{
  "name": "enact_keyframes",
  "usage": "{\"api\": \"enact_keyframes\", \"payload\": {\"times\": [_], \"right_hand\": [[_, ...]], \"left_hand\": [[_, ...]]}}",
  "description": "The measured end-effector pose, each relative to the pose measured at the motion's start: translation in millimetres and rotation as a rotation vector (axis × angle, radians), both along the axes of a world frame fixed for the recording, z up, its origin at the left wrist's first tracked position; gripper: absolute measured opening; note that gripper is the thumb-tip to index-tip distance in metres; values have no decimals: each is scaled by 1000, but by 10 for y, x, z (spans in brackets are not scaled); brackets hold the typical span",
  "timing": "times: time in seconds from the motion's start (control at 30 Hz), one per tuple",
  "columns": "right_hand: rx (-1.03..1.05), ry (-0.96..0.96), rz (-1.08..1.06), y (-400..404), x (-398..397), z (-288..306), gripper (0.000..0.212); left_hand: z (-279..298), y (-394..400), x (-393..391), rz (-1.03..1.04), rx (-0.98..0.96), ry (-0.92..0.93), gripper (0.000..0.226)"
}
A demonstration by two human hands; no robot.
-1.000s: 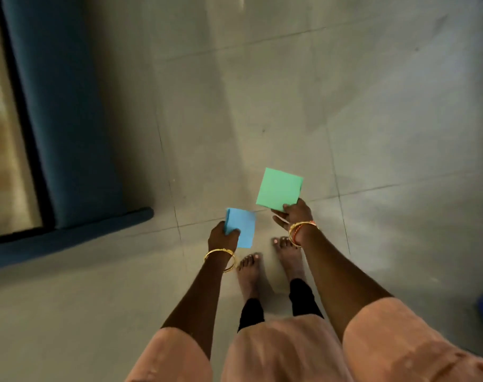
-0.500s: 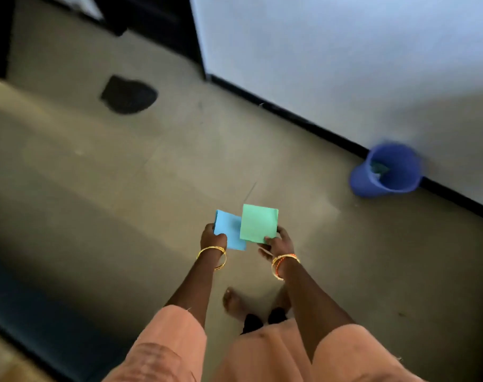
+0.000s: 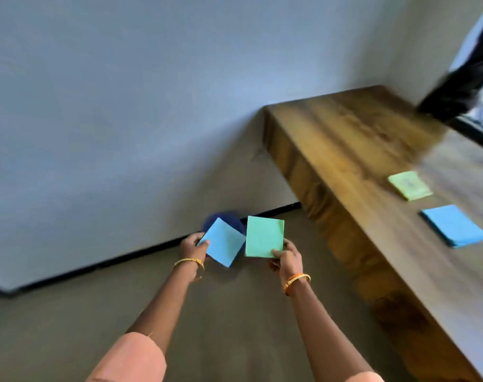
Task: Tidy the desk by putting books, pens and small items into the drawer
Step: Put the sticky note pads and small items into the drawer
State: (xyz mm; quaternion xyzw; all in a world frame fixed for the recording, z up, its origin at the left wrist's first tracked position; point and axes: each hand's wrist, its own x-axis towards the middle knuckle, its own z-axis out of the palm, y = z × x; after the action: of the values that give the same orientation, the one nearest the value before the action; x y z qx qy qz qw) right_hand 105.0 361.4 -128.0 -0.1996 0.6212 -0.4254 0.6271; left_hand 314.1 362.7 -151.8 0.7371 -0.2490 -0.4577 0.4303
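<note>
Room: grey floor (image 3: 235,312), pale wall (image 3: 124,106).
Left hand (image 3: 192,245): pinches blue paper (image 3: 223,246) by its corner.
Right hand (image 3: 288,257): pinches green paper (image 3: 264,236) at its lower edge.
Desk (image 3: 345,150): right of hands; carries green pad (image 3: 410,185) and blue pad (image 3: 455,225), apart.

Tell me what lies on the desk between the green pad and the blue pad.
Nothing: in the head view, only bare wood of the desk separates the green pad from the blue pad.
</note>
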Motion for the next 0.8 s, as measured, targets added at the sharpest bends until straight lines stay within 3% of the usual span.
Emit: {"api": "enact_keyframes", "payload": {"times": [0.23,0.3,0.43,0.63,0.7,0.8], "right_hand": [[-250,156,-624,-856,-767,777,30],[-200,302,-878,-939,-963,920,26],[15,464,-1185,-924,-1233,958,28],[233,747,-1270,-894,-1451,760,34],[295,862,-1226,-907,-1504,706,44],[482,1006,-1138,-950,-1490,662,52]], "left_hand": [[849,-1782,-1118,-316,-270,77,26],[948,-2125,-1460,-449,-316,96,25],[1006,-2517,-2030,-714,-359,38,21],[893,-2561,-2705,-950,-350,-102,27],[886,-2462,-2821,-995,-431,-232,29],[837,-2367,-2927,-1082,-556,-597,33]]}}
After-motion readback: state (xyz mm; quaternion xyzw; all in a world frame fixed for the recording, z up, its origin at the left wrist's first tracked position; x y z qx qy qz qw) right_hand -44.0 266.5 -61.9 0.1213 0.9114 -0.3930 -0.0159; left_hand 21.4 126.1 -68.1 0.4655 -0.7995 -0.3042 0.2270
